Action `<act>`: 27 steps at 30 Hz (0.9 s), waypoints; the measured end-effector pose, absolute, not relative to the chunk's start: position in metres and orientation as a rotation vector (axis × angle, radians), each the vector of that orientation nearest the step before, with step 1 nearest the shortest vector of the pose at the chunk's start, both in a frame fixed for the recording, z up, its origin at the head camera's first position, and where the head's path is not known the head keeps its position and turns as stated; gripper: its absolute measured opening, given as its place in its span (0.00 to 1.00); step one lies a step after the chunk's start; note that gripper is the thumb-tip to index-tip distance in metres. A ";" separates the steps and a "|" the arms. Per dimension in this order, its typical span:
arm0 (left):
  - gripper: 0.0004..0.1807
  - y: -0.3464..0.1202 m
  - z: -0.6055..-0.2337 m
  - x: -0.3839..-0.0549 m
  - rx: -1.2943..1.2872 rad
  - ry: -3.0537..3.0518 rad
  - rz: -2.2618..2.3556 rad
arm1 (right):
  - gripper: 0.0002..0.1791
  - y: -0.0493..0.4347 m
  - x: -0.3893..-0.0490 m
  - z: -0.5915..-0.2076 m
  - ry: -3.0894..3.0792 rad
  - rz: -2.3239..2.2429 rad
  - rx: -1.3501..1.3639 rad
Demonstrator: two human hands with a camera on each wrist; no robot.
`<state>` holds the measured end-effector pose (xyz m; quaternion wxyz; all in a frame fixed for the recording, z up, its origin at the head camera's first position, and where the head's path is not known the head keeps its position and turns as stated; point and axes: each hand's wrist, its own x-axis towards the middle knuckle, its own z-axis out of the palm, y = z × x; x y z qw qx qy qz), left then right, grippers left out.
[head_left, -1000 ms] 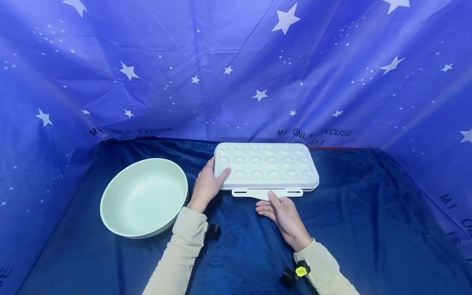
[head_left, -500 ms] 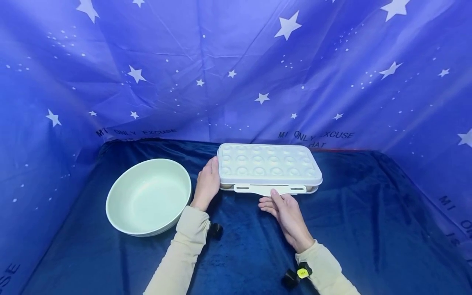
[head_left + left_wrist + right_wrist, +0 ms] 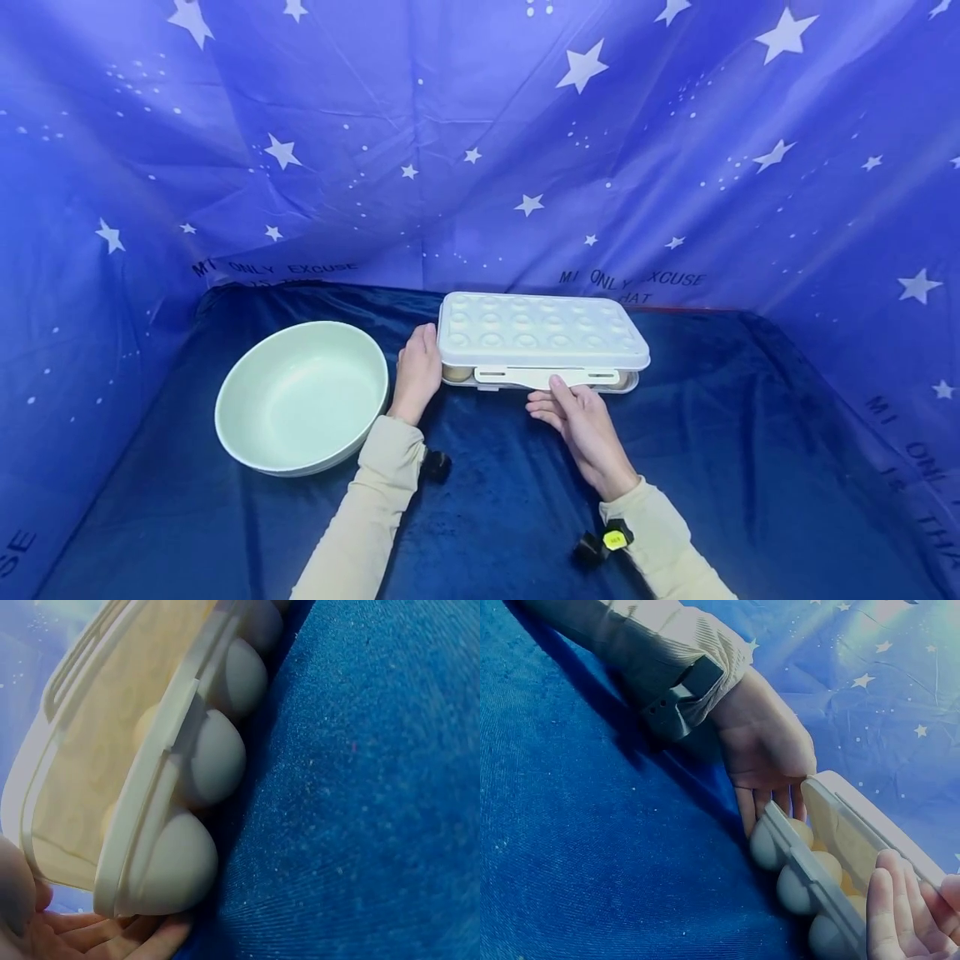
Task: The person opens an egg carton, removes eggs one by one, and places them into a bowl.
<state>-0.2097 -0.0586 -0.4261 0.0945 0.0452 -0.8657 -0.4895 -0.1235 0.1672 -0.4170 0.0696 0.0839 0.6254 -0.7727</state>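
Observation:
A white plastic egg box sits at the back of the table, its dimpled lid [image 3: 542, 329] tilted up a little at the front. Through the gap, eggs [image 3: 457, 374] show in the base; the left wrist view has a row of egg-shaped cups [image 3: 214, 759] along the base's front. My right hand [image 3: 581, 425] pinches the lid's front latch flap [image 3: 517, 377], thumb on top and fingers beneath. Against the box's left end rests my left hand [image 3: 417, 371], its fingers fairly straight and touching the base's end. The thumb is off the lid's top.
A large pale green bowl [image 3: 303, 400] stands to the left, close to my left forearm. Dark blue cloth [image 3: 495, 500] covers the table. A blue star-patterned curtain [image 3: 480, 208] hangs right behind the box and along the sides.
The lid's front edge has risen with my right hand, opening a gap that shows eggs. My left thumb has come off the lid's top and the hand now lies along the box's end.

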 end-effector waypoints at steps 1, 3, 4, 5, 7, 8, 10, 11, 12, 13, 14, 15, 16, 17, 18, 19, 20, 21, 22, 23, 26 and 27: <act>0.23 -0.058 -0.427 -0.210 0.127 -2.559 -1.452 | 0.25 0.168 -0.124 -0.417 1.878 -2.329 0.253; 0.22 -0.056 -0.431 -0.212 0.103 -2.543 -1.457 | 0.25 0.169 -0.126 -0.415 1.861 -2.351 0.254; 0.21 -0.056 -0.433 -0.213 0.088 -2.535 -1.457 | 0.26 0.169 -0.127 -0.414 1.856 -2.363 0.252; 0.20 -0.055 -0.436 -0.214 0.082 -2.531 -1.458 | 0.26 0.170 -0.129 -0.412 1.857 -2.374 0.244; 0.18 -0.053 -0.440 -0.215 0.075 -2.526 -1.463 | 0.27 0.170 -0.133 -0.407 1.863 -2.390 0.214; 0.17 -0.053 -0.442 -0.215 0.077 -2.531 -1.463 | 0.27 0.170 -0.135 -0.404 1.863 -2.397 0.194; 0.17 -0.052 -0.445 -0.215 0.093 -2.547 -1.452 | 0.25 0.170 -0.139 -0.398 1.872 -2.403 0.158; 0.16 -0.052 -0.446 -0.215 0.099 -2.557 -1.444 | 0.24 0.170 -0.141 -0.396 1.877 -2.404 0.142; 0.16 -0.053 -0.447 -0.215 0.099 -2.566 -1.433 | 0.22 0.169 -0.143 -0.393 1.878 -2.405 0.129; 0.16 -0.053 -0.447 -0.214 0.098 -2.578 -1.419 | 0.20 0.169 -0.145 -0.391 1.877 -2.410 0.120; 0.16 -0.054 -0.447 -0.214 0.090 -2.588 -1.403 | 0.19 0.169 -0.147 -0.389 1.875 -2.416 0.114; 0.16 -0.055 -0.447 -0.214 0.077 -2.597 -1.386 | 0.18 0.168 -0.149 -0.386 1.874 -2.423 0.110; 0.16 -0.055 -0.446 -0.214 0.063 -2.604 -1.375 | 0.17 0.168 -0.151 -0.384 1.881 -2.426 0.105; 0.17 -0.056 -0.446 -0.214 0.051 -2.615 -1.360 | 0.16 0.168 -0.153 -0.383 1.885 -2.432 0.105; 0.17 -0.056 -0.446 -0.214 0.038 -2.625 -1.349 | 0.15 0.167 -0.155 -0.381 1.888 -2.441 0.108; 0.17 -0.056 -0.446 -0.214 0.023 -2.631 -1.338 | 0.14 0.166 -0.158 -0.379 1.888 -2.455 0.115; 0.17 -0.056 -0.446 -0.214 0.010 -2.637 -1.324 | 0.13 0.166 -0.160 -0.377 1.881 -2.470 0.118; 0.18 -0.056 -0.446 -0.214 0.003 -2.642 -1.312 | 0.12 0.165 -0.162 -0.376 1.872 -2.487 0.120; 0.18 -0.056 -0.446 -0.214 0.001 -2.648 -1.300 | 0.12 0.165 -0.165 -0.374 1.865 -2.502 0.125; 0.18 -0.057 -0.446 -0.213 -0.002 -2.653 -1.288 | 0.11 0.164 -0.168 -0.372 1.852 -2.520 0.128; 0.18 -0.057 -0.446 -0.212 -0.030 -2.650 -1.242 | 0.10 0.163 -0.175 -0.368 1.818 -2.559 0.105; 0.17 -0.057 -0.446 -0.212 -0.036 -2.649 -1.231 | 0.10 0.162 -0.178 -0.366 1.809 -2.571 0.095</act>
